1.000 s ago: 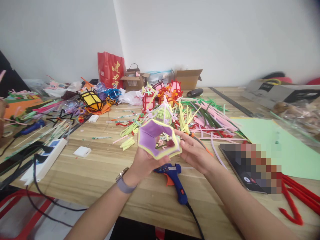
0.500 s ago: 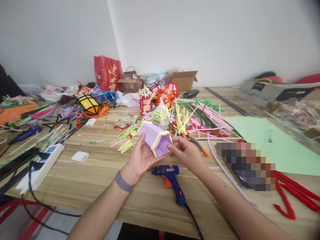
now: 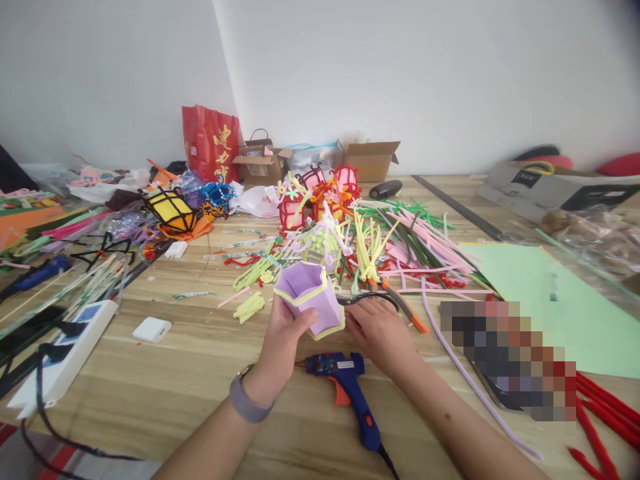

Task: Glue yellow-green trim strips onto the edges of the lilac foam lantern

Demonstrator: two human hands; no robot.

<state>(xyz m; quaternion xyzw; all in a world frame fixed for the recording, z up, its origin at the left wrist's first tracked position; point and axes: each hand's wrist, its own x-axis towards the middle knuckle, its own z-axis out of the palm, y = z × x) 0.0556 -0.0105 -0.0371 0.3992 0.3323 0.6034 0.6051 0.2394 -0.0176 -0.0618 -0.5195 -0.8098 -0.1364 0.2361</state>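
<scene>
A purple paper lantern body (image 3: pixel 320 308) with pale yellow fuzzy edging is tilted, its open end facing up and left. My left hand (image 3: pixel 290 340) grips it from below, thumb on the front panel. Just right of it, my right hand (image 3: pixel 380 330) is curled over the table at black-handled scissors (image 3: pixel 375 297); its fingertips are partly hidden, so its hold on them is unclear. A blue glue gun (image 3: pixel 345 383) with an orange trigger lies below both hands. Finished small lanterns (image 3: pixel 325 197) and a yellow-green bundle of stems (image 3: pixel 369 250) stand behind.
A white power strip (image 3: pixel 65 357) with black cables is on the left, near a white charger (image 3: pixel 152 329). Pink, green and purple stems (image 3: pixel 430 243) spread behind my right hand. Rightward lie a blurred-out phone, red stems (image 3: pixel 595 427) and a green sheet (image 3: pixel 565 300).
The purple body has been turned so its open end faces up-left instead of right. My right hand has let go of its edge and moved slightly right and down, to the scissors.
</scene>
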